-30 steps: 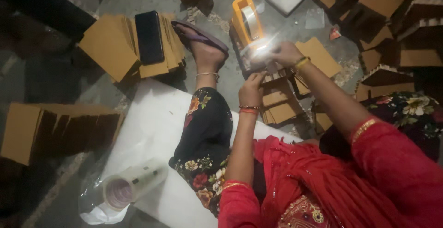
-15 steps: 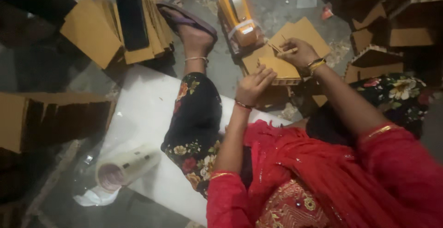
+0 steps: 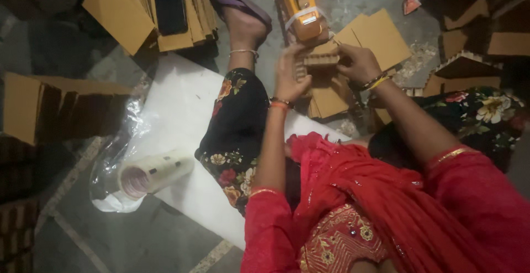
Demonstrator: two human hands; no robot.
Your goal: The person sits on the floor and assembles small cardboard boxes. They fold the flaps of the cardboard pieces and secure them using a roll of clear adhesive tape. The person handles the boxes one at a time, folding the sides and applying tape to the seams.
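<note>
My left hand (image 3: 291,73) and my right hand (image 3: 359,63) both grip a small brown corrugated cardboard box (image 3: 323,59) held between them above the floor. An orange tape dispenser (image 3: 301,5) lies just beyond the box, its front end close to my fingers. Under my hands sits a stack of flat cardboard pieces (image 3: 329,97). My leg in black flowered cloth (image 3: 234,124) stretches forward, and its foot rests on a purple sandal (image 3: 243,2).
A pile of flat cardboard sheets (image 3: 118,5) with a dark phone-like slab (image 3: 170,2) lies at the upper left. Folded boxes (image 3: 469,35) crowd the upper right. A stack of tape rolls in clear plastic (image 3: 154,172) rests on a white sheet (image 3: 182,102). More cardboard (image 3: 49,107) stands at the left.
The view has drifted down so everything sits higher in frame. My hands have come closer together on the small box, right under the tape dispenser.
</note>
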